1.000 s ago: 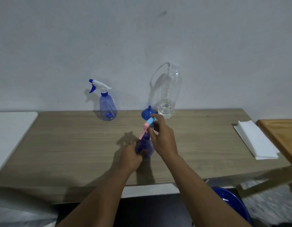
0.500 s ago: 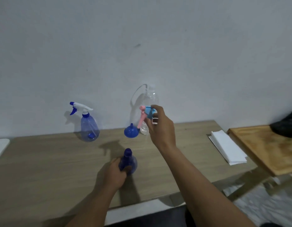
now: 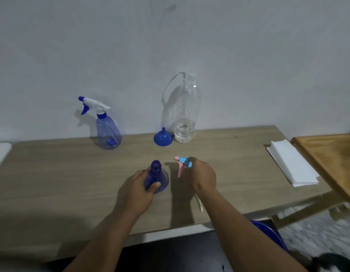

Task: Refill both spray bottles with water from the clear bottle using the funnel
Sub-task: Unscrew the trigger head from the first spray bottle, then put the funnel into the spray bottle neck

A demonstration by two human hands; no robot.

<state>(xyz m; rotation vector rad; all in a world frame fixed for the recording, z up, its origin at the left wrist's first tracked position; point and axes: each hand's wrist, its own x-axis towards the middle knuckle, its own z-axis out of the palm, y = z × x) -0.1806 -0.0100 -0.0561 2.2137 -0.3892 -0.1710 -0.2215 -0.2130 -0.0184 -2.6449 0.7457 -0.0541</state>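
My left hand [image 3: 139, 188] grips a dark blue spray bottle [image 3: 157, 177] standing upright on the table with its neck open and no sprayer on it. To its right my right hand [image 3: 202, 176] holds the pink and light blue sprayer head [image 3: 183, 163] low over the table, and its dip tube [image 3: 199, 204] trails toward me. At the back wall a blue funnel [image 3: 162, 137] lies mouth down beside a tall clear bottle [image 3: 185, 112] with a little water at the bottom. Farther left stands a second spray bottle [image 3: 108, 130] with a white and blue sprayer fitted.
The wooden table [image 3: 52, 173] runs left to right. A stack of white paper towels [image 3: 293, 163] lies at its right end, next to an orange-brown wooden surface [image 3: 331, 160]. A blue round object [image 3: 270, 234] sits below the table's front edge.
My right hand lifted the sprayer head off the dark blue bottle, raised it, then brought it down to the right of the bottle. My left hand kept hold of the bottle.
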